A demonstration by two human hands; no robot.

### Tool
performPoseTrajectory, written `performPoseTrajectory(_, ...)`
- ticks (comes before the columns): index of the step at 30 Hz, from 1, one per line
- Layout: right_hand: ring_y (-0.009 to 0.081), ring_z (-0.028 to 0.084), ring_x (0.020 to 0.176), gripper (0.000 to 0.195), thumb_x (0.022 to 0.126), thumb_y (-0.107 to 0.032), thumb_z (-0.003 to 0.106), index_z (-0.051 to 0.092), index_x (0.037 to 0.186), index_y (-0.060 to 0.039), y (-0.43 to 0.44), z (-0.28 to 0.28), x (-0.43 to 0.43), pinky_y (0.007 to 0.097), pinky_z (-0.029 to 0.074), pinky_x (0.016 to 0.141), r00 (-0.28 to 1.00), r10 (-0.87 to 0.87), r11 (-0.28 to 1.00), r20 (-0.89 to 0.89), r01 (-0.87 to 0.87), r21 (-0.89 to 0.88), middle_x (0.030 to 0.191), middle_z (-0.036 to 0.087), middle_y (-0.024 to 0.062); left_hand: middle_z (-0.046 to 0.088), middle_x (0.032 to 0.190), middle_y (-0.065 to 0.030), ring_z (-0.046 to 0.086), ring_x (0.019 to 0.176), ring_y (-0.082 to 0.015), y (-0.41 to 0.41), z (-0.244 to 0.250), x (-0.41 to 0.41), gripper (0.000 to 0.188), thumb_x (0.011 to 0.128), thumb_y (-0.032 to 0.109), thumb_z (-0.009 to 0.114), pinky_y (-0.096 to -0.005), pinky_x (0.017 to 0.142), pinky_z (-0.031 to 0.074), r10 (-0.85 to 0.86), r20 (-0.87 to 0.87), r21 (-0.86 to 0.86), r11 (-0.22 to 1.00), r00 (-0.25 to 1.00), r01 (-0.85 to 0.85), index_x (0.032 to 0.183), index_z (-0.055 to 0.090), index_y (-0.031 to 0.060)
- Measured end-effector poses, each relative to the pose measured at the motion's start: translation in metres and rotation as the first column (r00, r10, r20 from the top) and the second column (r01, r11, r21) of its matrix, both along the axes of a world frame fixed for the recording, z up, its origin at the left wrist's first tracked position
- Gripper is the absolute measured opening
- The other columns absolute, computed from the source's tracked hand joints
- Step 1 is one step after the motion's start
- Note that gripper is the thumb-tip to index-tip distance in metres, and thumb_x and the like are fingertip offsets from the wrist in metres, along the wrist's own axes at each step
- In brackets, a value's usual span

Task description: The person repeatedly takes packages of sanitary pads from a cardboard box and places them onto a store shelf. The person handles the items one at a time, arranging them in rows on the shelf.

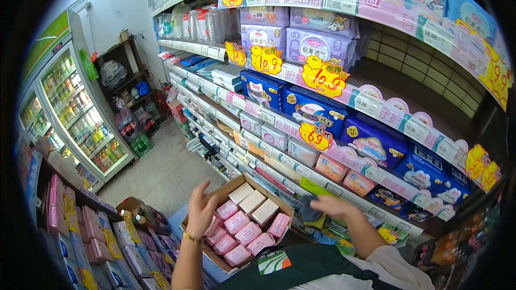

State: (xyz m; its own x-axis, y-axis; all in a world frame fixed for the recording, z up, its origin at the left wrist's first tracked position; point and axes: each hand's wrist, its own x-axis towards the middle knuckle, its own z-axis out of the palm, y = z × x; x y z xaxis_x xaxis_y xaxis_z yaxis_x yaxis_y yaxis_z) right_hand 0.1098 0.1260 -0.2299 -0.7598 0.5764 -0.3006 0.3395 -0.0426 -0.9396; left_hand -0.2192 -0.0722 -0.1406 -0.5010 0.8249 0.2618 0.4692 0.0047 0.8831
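Note:
An open cardboard box (288, 208) stands in front of me, filled with pink wrapped packs (248, 233) and, towards its far side, several pale box-shaped packs (252, 201). Over the box's left side my left hand (203, 209) is raised with its fingers apart, holding nothing; a gold-coloured band is on that wrist. My right hand (332, 206) is stretched towards the lower shelves on the right, its fingers at a dark grey cloth (310, 208). Whether the fingers close fully on the cloth is blurred, but it hangs at their tips. Beside it lies a yellow-green packet (318, 187).
Tall shelves with purple sanitary pad packs (318, 48) and blue packs (314, 110) rise ahead and right, price tags along their edges. A glass-door drinks fridge (80, 112) stands at the left. Lower left are a display of pink packs (90, 229) and another cardboard box (131, 203).

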Motion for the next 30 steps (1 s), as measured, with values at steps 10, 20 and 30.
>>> performPoseTrajectory(10,0.0194,0.055,0.098,0.029,0.091,-0.017,0.047,0.048,0.115,-0.0023,0.026,0.297,-0.011,0.0354,0.043,0.087,0.131,-0.265,0.786,-0.955,0.604,-0.135,0.111,0.055,0.0079,0.060,0.103,-0.0144,0.055,0.091,-0.0179,0.186,0.202,0.057,0.042,0.077,0.021,0.060,-0.0279,0.079,0.044,-0.406,-0.053,0.356,0.846,0.912,0.397,0.111,0.055,-0.0027)
performPoseTrajectory(20,0.0159,0.046,0.104,0.031,0.088,-0.013,0.051,0.048,0.113,0.0045,0.102,0.361,-0.051,0.0289,0.032,0.093,0.240,-0.285,0.594,-0.928,0.804,0.026,0.114,0.051,0.0102,0.062,0.088,-0.0233,0.061,0.079,-0.0303,0.325,0.266,0.069,0.038,0.068,0.019,0.061,-0.0335,0.070,0.046,-0.160,-0.174,0.511,0.829,0.972,0.228,0.094,0.058,-0.0088)
performPoseTrajectory(30,0.0169,0.038,0.110,0.041,0.090,-0.022,0.048,0.044,0.121,0.0040,0.101,0.363,-0.069,0.0312,0.024,0.098,0.479,-0.320,0.602,-0.818,0.769,0.215,0.120,0.047,0.0117,0.055,0.072,-0.0080,0.047,0.063,-0.0165,0.296,0.292,0.090,0.025,0.068,0.017,0.063,-0.0306,0.056,0.037,-0.307,0.167,0.361,0.903,0.937,0.232,0.080,0.058,-0.0043)
